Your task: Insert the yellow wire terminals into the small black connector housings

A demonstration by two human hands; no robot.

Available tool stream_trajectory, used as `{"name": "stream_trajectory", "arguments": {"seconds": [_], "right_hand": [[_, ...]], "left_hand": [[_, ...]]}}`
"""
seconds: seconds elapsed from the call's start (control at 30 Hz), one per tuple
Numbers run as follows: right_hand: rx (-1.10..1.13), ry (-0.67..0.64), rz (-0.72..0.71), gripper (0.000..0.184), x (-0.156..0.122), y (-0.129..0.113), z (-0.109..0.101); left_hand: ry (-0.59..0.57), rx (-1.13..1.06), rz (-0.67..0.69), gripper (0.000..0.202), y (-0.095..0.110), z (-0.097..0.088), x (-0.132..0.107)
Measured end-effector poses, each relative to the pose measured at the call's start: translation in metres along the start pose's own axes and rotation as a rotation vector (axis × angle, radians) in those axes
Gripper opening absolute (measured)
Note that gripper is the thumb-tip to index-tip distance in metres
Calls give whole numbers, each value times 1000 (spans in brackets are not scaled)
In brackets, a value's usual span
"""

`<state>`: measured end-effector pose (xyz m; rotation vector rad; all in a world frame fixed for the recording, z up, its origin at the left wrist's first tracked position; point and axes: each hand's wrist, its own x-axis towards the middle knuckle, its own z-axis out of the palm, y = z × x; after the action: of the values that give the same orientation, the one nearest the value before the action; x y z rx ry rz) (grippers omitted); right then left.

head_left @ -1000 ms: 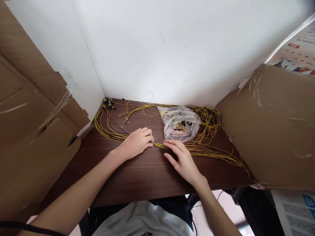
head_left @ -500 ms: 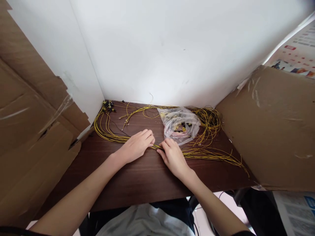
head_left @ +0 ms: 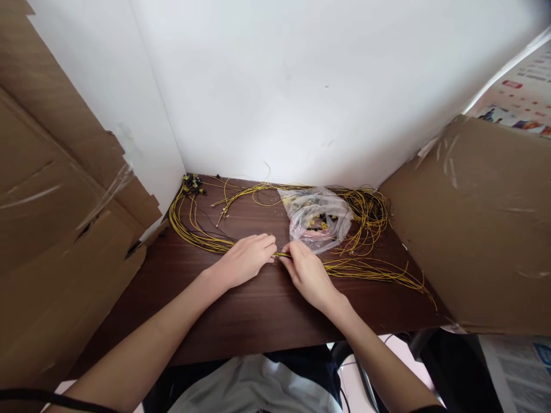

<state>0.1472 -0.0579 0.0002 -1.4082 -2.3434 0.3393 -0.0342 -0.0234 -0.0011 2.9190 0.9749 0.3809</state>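
Note:
A long bundle of thin yellow wires (head_left: 202, 238) lies looped across the dark wooden table (head_left: 258, 310), running from the far left corner to the right edge. My left hand (head_left: 245, 261) rests on the bundle at mid-table, fingers curled over the wires. My right hand (head_left: 307, 272) sits just beside it, fingertips pinched on the same bundle. The two hands nearly touch. A clear plastic bag (head_left: 318, 218) of small yellow and black parts lies just behind my right hand.
Cardboard sheets (head_left: 64, 229) wall in the left side and a cardboard panel (head_left: 473, 229) the right. White walls close the back. A tangle of yellow wires (head_left: 368, 209) sits at the back right; small black connectors (head_left: 193, 183) lie in the far left corner.
My right hand has closed from flat and spread to a pinch on the wires and slid left toward my left hand. The left hand has barely moved.

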Motion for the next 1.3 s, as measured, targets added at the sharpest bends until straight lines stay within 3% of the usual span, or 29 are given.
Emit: {"name": "stream_trajectory", "arguments": {"seconds": [0.3,0.63,0.8,1.0,1.3], "right_hand": [[144,-29,34,16,-1,2,-5],[286,-255,-61,33,-9,18,-38],[314,-268,74,37,-29,47,-68],[226,-183,275,33,-64,90,-104],[207,-127,525,35,-106,133,-135]], "left_hand": [[-55,-222,-174,29,3,-9,-2],[-85,-635,-203,42,-10,-11,-1],[-100,-722,-224,43,-15,-16,-2],[-138,-734,-239,41,-19,-18,-2],[-139,-707,-218,42,-19,-17,-2]]}}
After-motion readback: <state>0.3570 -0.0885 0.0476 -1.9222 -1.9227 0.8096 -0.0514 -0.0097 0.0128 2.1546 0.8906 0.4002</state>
